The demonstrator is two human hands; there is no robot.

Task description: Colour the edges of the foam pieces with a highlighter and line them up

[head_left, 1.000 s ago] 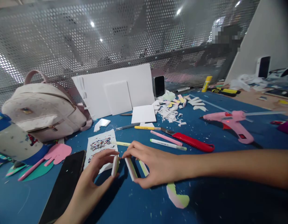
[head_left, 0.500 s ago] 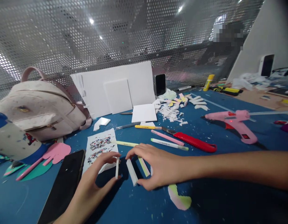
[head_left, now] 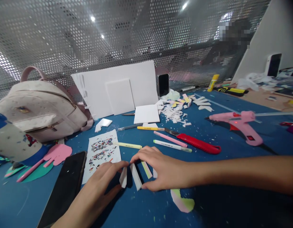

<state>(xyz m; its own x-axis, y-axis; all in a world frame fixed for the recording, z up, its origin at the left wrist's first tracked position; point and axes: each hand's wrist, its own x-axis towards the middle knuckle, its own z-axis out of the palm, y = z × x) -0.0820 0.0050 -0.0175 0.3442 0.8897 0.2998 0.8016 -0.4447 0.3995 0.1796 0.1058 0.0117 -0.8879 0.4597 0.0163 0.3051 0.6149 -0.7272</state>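
My left hand (head_left: 105, 179) pinches a small white foam piece (head_left: 123, 177) between thumb and index finger, low over the blue table. Just right of it, a longer white foam strip (head_left: 136, 178) stands on edge, its ends gripped by the index finger and thumb of my right hand (head_left: 158, 169). A narrow gap separates the two pieces. Under my right palm lies a yellow-and-pink strip (head_left: 146, 170), with part of another pale piece beside it. Nearer to me rests a curved yellow-and-pink scrap (head_left: 182, 201).
Beyond my hands lie several highlighters, a red craft knife (head_left: 197, 144) and a pile of white scraps (head_left: 173, 112). A pink glue gun (head_left: 241, 122) stands right. To the left are a black phone (head_left: 65, 186), a sheet with colourful bits (head_left: 103, 148) and a backpack (head_left: 42, 107).
My left hand has moved right, bringing its foam piece closer to the strip and turning its broad face more into view. My right hand and its strip have shifted only slightly.
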